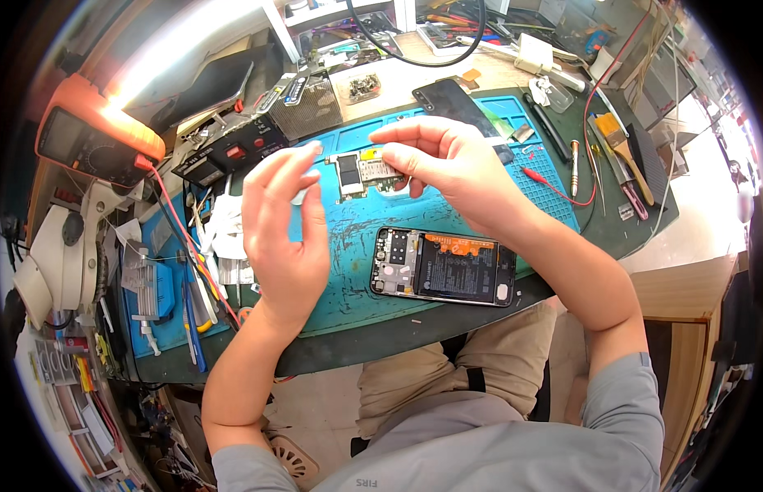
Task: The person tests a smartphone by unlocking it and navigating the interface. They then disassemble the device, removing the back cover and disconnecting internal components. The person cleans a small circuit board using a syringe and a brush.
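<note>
A phone circuit board [361,172] with metal shields and a small yellow patch is held over the blue work mat [340,275]. My right hand [455,168] pinches its right end between thumb and fingers, which partly cover that end. Left of the board, my left hand [284,221] is raised with its fingers apart and nothing in it. Nearer to me on the mat lies an opened phone body [389,279], its black battery [455,275] with an orange strip showing on the right.
A dark phone panel [447,102] lies behind my right hand. An orange multimeter [94,135] and a black bench unit with red switches [234,156] stand at left. A red probe [541,178], a screwdriver [575,164] and brushes [619,143] lie at right.
</note>
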{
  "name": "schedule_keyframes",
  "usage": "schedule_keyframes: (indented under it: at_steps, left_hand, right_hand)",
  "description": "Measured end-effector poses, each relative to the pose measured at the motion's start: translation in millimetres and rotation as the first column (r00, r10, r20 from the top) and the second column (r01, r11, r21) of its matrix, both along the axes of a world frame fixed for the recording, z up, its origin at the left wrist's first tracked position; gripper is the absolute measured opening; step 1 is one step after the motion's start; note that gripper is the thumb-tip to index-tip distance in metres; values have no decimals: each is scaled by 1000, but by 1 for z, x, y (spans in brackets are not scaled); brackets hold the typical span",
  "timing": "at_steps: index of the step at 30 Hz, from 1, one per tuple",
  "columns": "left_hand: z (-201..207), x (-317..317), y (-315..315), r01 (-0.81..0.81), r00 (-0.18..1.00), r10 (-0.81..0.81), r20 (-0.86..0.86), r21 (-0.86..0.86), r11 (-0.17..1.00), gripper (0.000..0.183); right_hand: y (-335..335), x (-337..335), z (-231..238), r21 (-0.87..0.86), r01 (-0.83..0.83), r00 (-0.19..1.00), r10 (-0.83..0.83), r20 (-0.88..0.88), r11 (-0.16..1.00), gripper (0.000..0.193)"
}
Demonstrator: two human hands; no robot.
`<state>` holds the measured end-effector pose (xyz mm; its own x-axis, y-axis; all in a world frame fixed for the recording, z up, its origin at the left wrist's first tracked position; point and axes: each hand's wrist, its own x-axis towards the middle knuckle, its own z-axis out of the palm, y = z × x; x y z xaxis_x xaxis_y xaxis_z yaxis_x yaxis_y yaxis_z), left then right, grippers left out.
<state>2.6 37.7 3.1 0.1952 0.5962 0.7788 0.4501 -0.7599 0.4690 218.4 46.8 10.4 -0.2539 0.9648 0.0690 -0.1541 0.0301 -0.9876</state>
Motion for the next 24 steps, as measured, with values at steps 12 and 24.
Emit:
schedule_keyframes:
  at_steps: [12, 24]
  left_hand:
    - [3, -3, -11, 509, 787, 42, 616, -686, 519, 29]
    - [4, -2, -10, 428, 845, 36, 533, -716, 551, 33]
  right_hand:
    - [-5, -2, 6, 84, 52, 993, -61, 103, 995, 23]
    - [-3, -4, -4, 108, -67, 990, 53, 128, 992, 26]
